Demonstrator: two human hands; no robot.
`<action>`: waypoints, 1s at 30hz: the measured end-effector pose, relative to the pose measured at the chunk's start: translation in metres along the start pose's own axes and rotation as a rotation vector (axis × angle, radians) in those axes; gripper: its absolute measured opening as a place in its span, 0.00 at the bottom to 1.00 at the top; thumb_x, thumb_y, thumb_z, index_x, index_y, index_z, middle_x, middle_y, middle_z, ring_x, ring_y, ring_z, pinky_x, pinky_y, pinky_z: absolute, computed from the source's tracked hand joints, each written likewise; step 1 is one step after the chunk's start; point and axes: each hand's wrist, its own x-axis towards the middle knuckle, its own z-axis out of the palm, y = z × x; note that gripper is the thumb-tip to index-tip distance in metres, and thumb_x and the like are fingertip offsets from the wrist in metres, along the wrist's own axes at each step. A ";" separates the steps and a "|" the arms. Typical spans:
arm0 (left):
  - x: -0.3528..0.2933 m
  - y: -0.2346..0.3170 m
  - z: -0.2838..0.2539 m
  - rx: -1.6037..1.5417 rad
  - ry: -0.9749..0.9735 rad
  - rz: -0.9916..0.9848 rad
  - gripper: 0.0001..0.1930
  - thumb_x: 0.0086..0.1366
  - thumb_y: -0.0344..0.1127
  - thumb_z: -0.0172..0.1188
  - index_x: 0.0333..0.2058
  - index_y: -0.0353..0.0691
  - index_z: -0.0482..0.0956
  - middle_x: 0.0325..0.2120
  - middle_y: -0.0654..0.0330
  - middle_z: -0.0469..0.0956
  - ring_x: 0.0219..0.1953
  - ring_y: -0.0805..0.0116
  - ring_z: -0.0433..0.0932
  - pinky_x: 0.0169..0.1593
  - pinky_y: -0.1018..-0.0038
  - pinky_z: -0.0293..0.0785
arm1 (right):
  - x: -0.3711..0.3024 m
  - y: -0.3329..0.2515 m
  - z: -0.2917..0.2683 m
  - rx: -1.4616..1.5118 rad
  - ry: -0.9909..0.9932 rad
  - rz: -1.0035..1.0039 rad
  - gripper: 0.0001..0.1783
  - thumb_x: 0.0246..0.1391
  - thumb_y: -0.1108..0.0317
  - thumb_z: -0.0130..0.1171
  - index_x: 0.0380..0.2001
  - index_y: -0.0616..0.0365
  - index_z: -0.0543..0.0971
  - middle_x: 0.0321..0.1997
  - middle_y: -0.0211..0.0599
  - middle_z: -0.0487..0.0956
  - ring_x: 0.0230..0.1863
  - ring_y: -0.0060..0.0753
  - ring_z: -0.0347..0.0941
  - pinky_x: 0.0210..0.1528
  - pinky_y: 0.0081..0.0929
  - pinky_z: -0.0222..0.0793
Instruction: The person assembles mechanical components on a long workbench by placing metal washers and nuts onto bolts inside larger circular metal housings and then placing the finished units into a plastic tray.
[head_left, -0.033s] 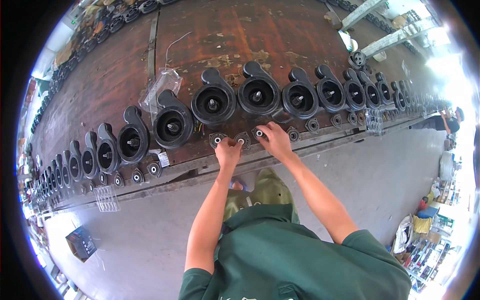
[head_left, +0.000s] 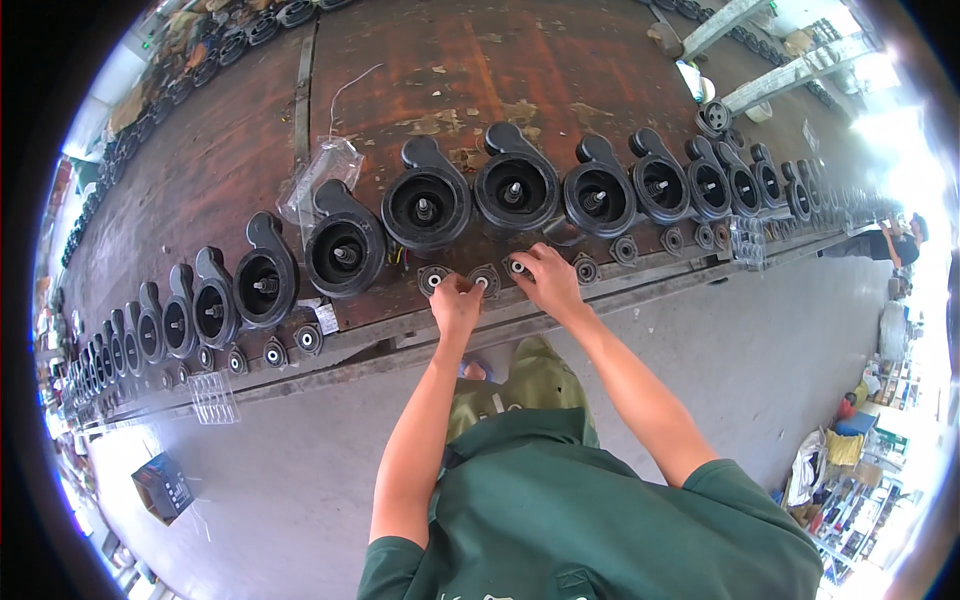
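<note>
My left hand is closed in a pinch over a small pale ring. The ring lies at the centre of a dark round end plate on the bench edge. To the right, my right hand pinches a second small ring, its fingers partly covering the dark plate underneath. Another end plate with a ring in its middle sits just left of my left hand, and one more plate lies right of my right hand. Behind them stand black round motor housings with upright metal shafts.
A long row of similar housings runs along the worn brown bench. Clear plastic lies behind the row. Clear trays sit at the bench edge. An open box stands on the floor. Another person is far right.
</note>
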 end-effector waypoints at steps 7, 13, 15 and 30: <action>0.001 -0.008 0.002 -0.128 0.064 -0.009 0.10 0.60 0.35 0.69 0.28 0.33 0.81 0.17 0.56 0.82 0.17 0.66 0.81 0.27 0.70 0.77 | -0.004 0.015 0.008 0.073 0.022 0.079 0.12 0.51 0.68 0.69 0.41 0.50 0.85 0.39 0.38 0.78 0.43 0.49 0.78 0.43 0.44 0.76; -0.006 0.005 -0.006 -0.148 0.012 -0.030 0.12 0.63 0.35 0.67 0.28 0.31 0.80 0.17 0.58 0.82 0.18 0.69 0.81 0.26 0.72 0.76 | 0.000 0.019 0.008 0.115 -0.025 0.129 0.11 0.51 0.69 0.68 0.40 0.51 0.85 0.36 0.39 0.79 0.39 0.50 0.79 0.40 0.44 0.75; -0.011 0.008 -0.009 -0.165 0.019 -0.057 0.11 0.67 0.35 0.65 0.32 0.31 0.80 0.21 0.57 0.82 0.20 0.72 0.80 0.23 0.75 0.73 | 0.001 0.022 0.010 0.127 -0.040 0.121 0.11 0.51 0.68 0.69 0.40 0.51 0.85 0.36 0.38 0.79 0.39 0.49 0.80 0.40 0.44 0.75; -0.084 0.056 0.043 -1.058 -0.655 -0.422 0.20 0.80 0.50 0.46 0.53 0.36 0.69 0.41 0.49 0.82 0.40 0.60 0.82 0.50 0.60 0.82 | -0.067 -0.016 -0.082 0.180 -0.101 0.062 0.15 0.49 0.67 0.71 0.42 0.57 0.85 0.40 0.36 0.81 0.40 0.45 0.81 0.42 0.39 0.79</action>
